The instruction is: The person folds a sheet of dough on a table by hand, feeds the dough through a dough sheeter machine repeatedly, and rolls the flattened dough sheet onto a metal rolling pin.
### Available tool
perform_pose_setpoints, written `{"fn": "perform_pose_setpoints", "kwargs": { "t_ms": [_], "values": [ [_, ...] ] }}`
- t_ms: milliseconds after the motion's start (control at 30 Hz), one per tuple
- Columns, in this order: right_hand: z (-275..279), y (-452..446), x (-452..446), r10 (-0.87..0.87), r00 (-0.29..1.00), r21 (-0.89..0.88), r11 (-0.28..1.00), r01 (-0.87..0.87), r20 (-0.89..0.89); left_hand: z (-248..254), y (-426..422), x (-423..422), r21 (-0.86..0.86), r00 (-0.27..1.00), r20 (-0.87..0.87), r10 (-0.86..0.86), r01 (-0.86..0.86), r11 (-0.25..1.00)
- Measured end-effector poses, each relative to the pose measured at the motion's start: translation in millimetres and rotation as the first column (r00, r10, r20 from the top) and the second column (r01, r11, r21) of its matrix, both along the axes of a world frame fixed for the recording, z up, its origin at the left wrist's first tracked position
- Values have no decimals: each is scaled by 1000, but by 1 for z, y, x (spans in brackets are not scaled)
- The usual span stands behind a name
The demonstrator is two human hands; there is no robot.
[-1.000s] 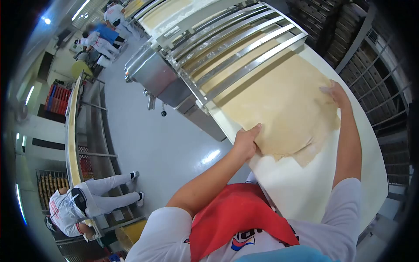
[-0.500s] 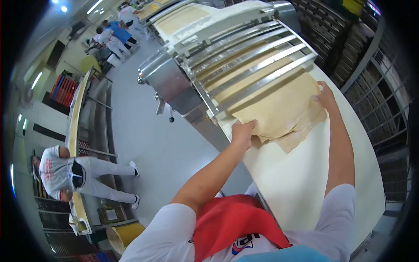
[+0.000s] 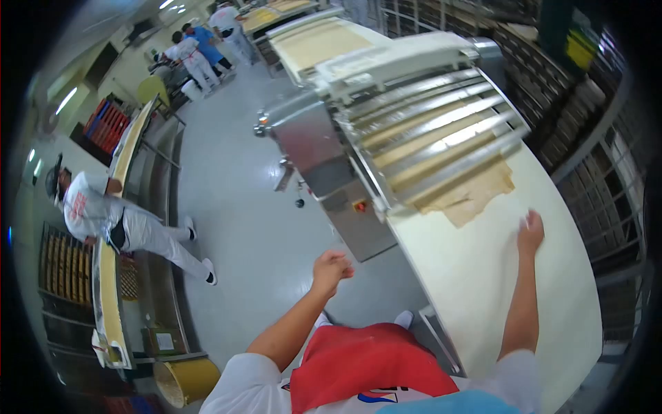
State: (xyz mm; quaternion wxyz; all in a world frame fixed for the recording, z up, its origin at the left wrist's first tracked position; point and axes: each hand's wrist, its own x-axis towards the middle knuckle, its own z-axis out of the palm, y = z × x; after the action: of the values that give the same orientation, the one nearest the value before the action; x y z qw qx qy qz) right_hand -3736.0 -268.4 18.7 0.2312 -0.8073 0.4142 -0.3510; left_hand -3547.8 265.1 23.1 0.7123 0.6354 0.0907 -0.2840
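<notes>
A thin sheet of dough [image 3: 476, 193] lies on the white bed [image 3: 469, 276] of a dough sheeter [image 3: 393, 69], its ragged near edge sticking out below the metal guard bars [image 3: 448, 141]. The rest of the sheet shows only in strips between the bars. My left hand [image 3: 332, 271] hangs over the floor, left of the bed, with its fingers curled together and nothing in them. Over the bed, a little nearer than the dough and to its right, my right hand [image 3: 530, 233] is loosely closed, empty and slightly blurred. Neither hand touches the dough.
The sheeter's steel side housing [image 3: 307, 138] has levers and a red knob [image 3: 359, 206]. More dough [image 3: 331, 45] lies on its far bed. At left, a person [image 3: 103, 207] stands by a long narrow table [image 3: 105, 290]. A rack [image 3: 614, 172] stands at right; several people work behind.
Both my hands have let go of the dough and drawn back, the left one out over the floor. The dough has moved farther under the guard bars, with less of it sticking out.
</notes>
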Motion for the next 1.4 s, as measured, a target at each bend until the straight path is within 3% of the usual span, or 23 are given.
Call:
{"fn": "perform_pose_setpoints", "kwargs": {
  "t_ms": [33, 133, 233, 300, 333, 367, 400, 433, 500, 567, 767, 933, 1000, 1067, 1100, 1133, 1167, 1200, 1233, 1267, 1333, 1367, 1400],
  "values": [
    [3, 17, -9, -39, 999, 2, 999, 39, -18, -9, 36, 8, 42, 998, 8, 58, -58, 997],
    [10, 94, -21, 47, 981, 58, 997, -59, 187, -28, 143, 32, 173, 969, -12, 247, -241, 955],
    [51, 228, 7, 23, 995, 256, 966, -48, 98, -42, 242, 55, 158, 877, -83, 474, -458, 875],
    [65, 313, 49, 91, 985, 384, 912, -142, 147, -52, 300, 77, 101, 843, -101, 528, -519, 849],
    [68, 350, 76, 262, 960, 239, 930, -279, 102, -59, 326, 90, 56, 816, -129, 564, -562, 825],
    [68, 381, 103, 397, 918, 105, 912, -397, 18, -71, 353, 110, 75, 839, -144, 526, -520, 851],
    [62, 411, 125, 504, 863, 20, 864, -503, -42, -84, 378, 132, -34, 871, -145, 470, -479, 877],
    [80, 442, 150, 623, 757, 87, 780, -620, -195, -94, 389, 149, -141, 902, -152, 405, -425, 894],
    [84, 485, 192, 755, 455, 244, 609, -755, -472, -56, 379, 180, -93, 896, -189, 401, -423, 901],
    [96, 527, 230, 798, 302, 393, 539, -745, -521, -18, 370, 204, -68, 901, -136, 412, -424, 903],
    [60, 624, 343, 917, 281, 408, 380, -830, -283, 23, 361, 306, -70, 980, -105, 172, -179, 981],
    [32, 658, 464, 919, 331, 418, 392, -820, -214, -3, 381, 450, -16, 985, -52, 162, -163, 987],
    [8, 676, 507, 922, 331, 449, 386, -806, -199, -34, 440, 489, 86, 982, -28, 186, -183, 979],
    [5, 674, 558, 756, 624, 707, 331, -625, 198, -73, 493, 534, 385, 988, 32, 150, -151, 910],
    [-4, 673, 584, 755, 622, 707, 324, -629, 207, -90, 529, 543, 535, 994, -2, 110, -92, 840],
    [-28, 676, 612, 558, 767, 861, 169, -479, 317, -109, 580, 543, 667, 997, -38, 67, -24, 745],
    [-51, 676, 638, 315, 886, 937, -43, -346, 341, -136, 631, 543, 629, 978, -68, 197, -111, 769],
    [-71, 674, 660, 300, 890, 936, -28, -351, 343, -155, 678, 534, 647, 978, -115, 174, -60, 760],
    [-90, 672, 677, 145, 943, 954, -54, -294, 299, -146, 705, 517, 550, 987, -112, 113, -33, 834],
    [-106, 667, 690, -14, 971, 967, -86, -241, 240, -191, 770, 497, 243, 970, -239, 53, 7, 970],
    [-130, 652, 710, -149, 973, 980, -63, -187, 176, -166, 781, 486, -344, 821, -539, -190, -8, 939],
    [-143, 642, 719, -264, 958, 987, -72, -141, 117, -163, 781, 455, 442, 839, -536, 91, 187, 877],
    [-162, 631, 725, -286, 950, 988, -49, -145, 125, -175, 784, 459, 543, 800, -568, 191, 191, 818]
  ]
}}
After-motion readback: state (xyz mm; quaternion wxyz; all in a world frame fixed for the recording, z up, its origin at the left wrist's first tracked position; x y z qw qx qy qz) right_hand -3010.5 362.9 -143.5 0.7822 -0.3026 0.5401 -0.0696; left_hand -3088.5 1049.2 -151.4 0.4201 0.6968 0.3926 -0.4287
